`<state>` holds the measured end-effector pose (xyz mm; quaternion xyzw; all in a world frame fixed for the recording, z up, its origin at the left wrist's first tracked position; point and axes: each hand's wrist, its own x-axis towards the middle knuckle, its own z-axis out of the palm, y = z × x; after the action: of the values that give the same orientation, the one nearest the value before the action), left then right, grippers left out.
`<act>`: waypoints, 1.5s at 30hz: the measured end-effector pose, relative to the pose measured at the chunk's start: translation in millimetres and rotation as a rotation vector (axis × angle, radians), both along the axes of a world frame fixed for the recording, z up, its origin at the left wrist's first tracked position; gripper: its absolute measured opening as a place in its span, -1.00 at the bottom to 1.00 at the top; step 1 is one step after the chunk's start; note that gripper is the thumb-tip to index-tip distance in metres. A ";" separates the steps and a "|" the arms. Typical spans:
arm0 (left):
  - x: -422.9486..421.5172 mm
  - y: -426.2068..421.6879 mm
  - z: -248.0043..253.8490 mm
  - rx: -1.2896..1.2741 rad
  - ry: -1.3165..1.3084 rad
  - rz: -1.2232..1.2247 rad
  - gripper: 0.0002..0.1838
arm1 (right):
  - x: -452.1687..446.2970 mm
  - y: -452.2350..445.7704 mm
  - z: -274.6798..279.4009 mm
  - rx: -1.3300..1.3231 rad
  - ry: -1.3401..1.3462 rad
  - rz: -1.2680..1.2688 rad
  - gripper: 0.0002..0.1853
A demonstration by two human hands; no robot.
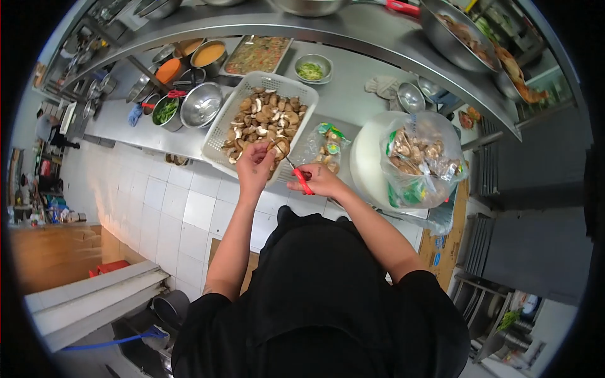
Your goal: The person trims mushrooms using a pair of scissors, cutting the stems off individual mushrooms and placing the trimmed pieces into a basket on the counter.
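1. At the left, a steel pot (167,112) with green leafy vegetable stands on the counter, and just beside it is a steel mixing bowl (201,105).
2. Next comes a white perforated basket (217,129); inside it lies a heap of brown shiitake mushrooms (271,112).
3. Over the near end of the basket is the left hand (253,167). Its fingers are closed in a pinch and have hold of one held mushroom (279,149).
4. The blades of the red-handled scissors (302,180) point to this mushroom; whether they touch it, I cannot tell.
5. The right hand (321,179) has its fingers curled around the scissors' handles. How wide the handles are spread is not clear.
6. Behind the right hand lies a small plastic bag (332,143) with green print.
7. At the right, a large clear bag (421,154) of mushrooms rests on a white round tub (364,167).
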<state>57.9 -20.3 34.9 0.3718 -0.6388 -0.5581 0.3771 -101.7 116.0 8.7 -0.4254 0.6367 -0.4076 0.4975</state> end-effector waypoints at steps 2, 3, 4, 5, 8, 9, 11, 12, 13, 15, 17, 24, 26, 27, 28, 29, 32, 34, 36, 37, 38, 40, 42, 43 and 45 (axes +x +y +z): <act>16.2 -9.2 -1.2 0.051 0.003 0.024 -0.73 | 7.2 -14.3 10.3 0.046 -0.032 0.050 -0.45; 23.6 -12.7 -1.4 0.037 -0.009 0.049 -0.73 | 11.3 -21.3 19.4 0.094 -0.065 0.077 -0.47; 30.6 -17.4 -4.3 0.036 -0.010 0.066 -0.73 | 15.1 -28.6 25.9 0.094 -0.065 0.094 -0.47; 37.3 -23.2 -9.7 0.065 0.009 0.087 -0.73 | 18.5 -34.9 31.4 0.147 -0.075 0.124 -0.51; 57.5 -44.3 -20.3 0.100 -0.078 0.112 -0.72 | 24.5 -39.9 40.8 0.194 -0.105 0.159 -0.58; 61.1 -49.9 -25.3 0.072 -0.063 0.124 -0.70 | 24.8 -38.6 41.0 0.182 -0.124 0.156 -0.61; 63.1 -61.0 -39.5 -0.012 -0.060 0.140 -0.63 | 20.0 -25.1 29.0 0.137 -0.197 0.139 -0.59; 59.5 -65.4 -46.3 -0.008 -0.059 0.127 -0.63 | 15.5 -13.8 20.3 0.087 -0.265 0.121 -0.57; 53.6 -68.8 -50.5 -0.141 -0.028 0.145 -0.65 | 10.1 -0.4 7.0 0.088 -0.264 0.106 -0.57; 35.1 -64.5 -50.1 -0.321 -0.056 0.161 -0.72 | -1.4 33.0 -15.2 -0.054 -0.278 -0.006 -0.49; 6.0 -44.8 -46.9 -0.279 -0.084 0.015 -0.74 | -11.6 68.6 -13.7 0.015 -0.297 -0.094 -0.51; -117.0 23.0 -65.2 -0.575 -0.468 -0.666 -0.69 | -21.7 155.7 -20.1 0.147 -0.399 -0.447 -0.54; -143.9 28.4 -83.8 -0.661 -0.804 -0.530 -0.61 | -17.9 166.0 -18.8 0.120 -0.390 -0.492 -0.54; -150.4 31.3 -80.0 -0.593 -0.833 -0.509 -0.59 | -15.8 169.6 -18.2 0.100 -0.383 -0.514 -0.54; -156.6 32.5 -83.2 -0.605 -0.825 -0.526 -0.59 | -15.3 174.0 -23.0 0.093 -0.381 -0.534 -0.54; -162.1 32.4 -91.8 -0.530 -0.809 -0.459 -0.59 | -15.1 178.0 -32.5 0.065 -0.386 -0.512 -0.53; -166.9 31.6 -112.7 -0.431 -0.766 -0.392 -0.55 | -12.3 185.0 -34.5 0.051 -0.394 -0.513 -0.50; -165.8 34.0 -115.6 -0.542 -0.687 -0.370 -0.55 | -13.0 187.4 -34.4 0.098 -0.369 -0.505 -0.50; -161.6 33.8 -109.6 -0.475 -0.668 -0.402 -0.54 | -12.4 187.0 -28.0 0.101 -0.339 -0.507 -0.50; -159.1 33.3 -100.2 -0.410 -0.646 -0.431 -0.53 | -13.6 185.7 -24.9 0.101 -0.307 -0.507 -0.49; -154.9 32.4 -90.0 -0.410 -0.646 -0.426 -0.53 | -17.4 184.1 -27.4 0.101 -0.306 -0.502 -0.49; -141.3 29.6 -68.9 -0.635 -0.471 -0.272 -0.46 | -24.4 177.6 -31.1 0.221 0.200 -0.359 -0.43; -133.9 19.6 -57.5 -0.514 -0.431 -0.321 -0.44 | -25.4 165.6 -19.4 0.184 0.311 -0.372 -0.41; -131.2 15.6 -54.8 -0.394 -0.385 -0.377 -0.41 | -25.7 158.7 -9.8 0.148 0.422 -0.395 -0.39; -127.3 11.5 -48.6 -0.002 -0.212 -0.438 -0.41 | -29.4 145.6 3.9 0.116 0.460 -0.402 -0.41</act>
<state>-69.5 -8.8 -13.8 0.2806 -0.7408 -0.5837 0.1783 -131.1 261.7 12.6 -0.3429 0.8261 -0.3540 0.2732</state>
